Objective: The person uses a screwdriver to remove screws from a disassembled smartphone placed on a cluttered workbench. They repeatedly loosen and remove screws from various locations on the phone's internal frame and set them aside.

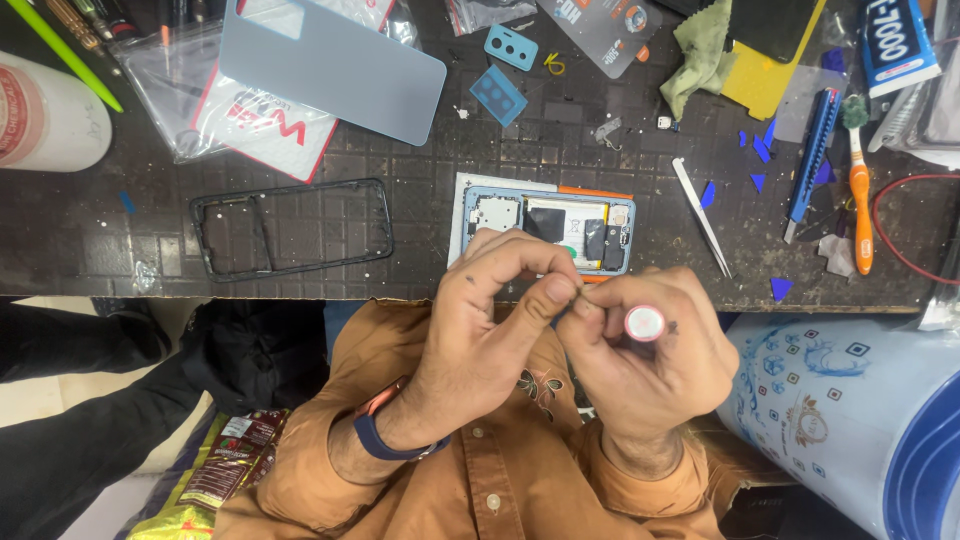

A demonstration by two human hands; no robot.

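Observation:
My left hand (490,320) and my right hand (650,355) meet in front of my chest, just below the table's near edge. My right hand is closed around a screwdriver (645,323), its round pink-rimmed white cap facing the camera. My left thumb and forefinger pinch at the tool's tip, which is hidden between the fingers. Just beyond the hands an opened light-blue phone (548,232) lies on the dark mat with its inner parts and battery exposed; my left hand covers its near edge.
A black phone frame (290,230) lies left of the phone and a blue-grey back cover (330,68) farther back. Tweezers (702,217), a blue knife (812,150), an orange toothbrush (860,195), a glue tube (898,45), cloths and a white can (45,118) surround them. A blue-patterned bucket (850,410) stands right.

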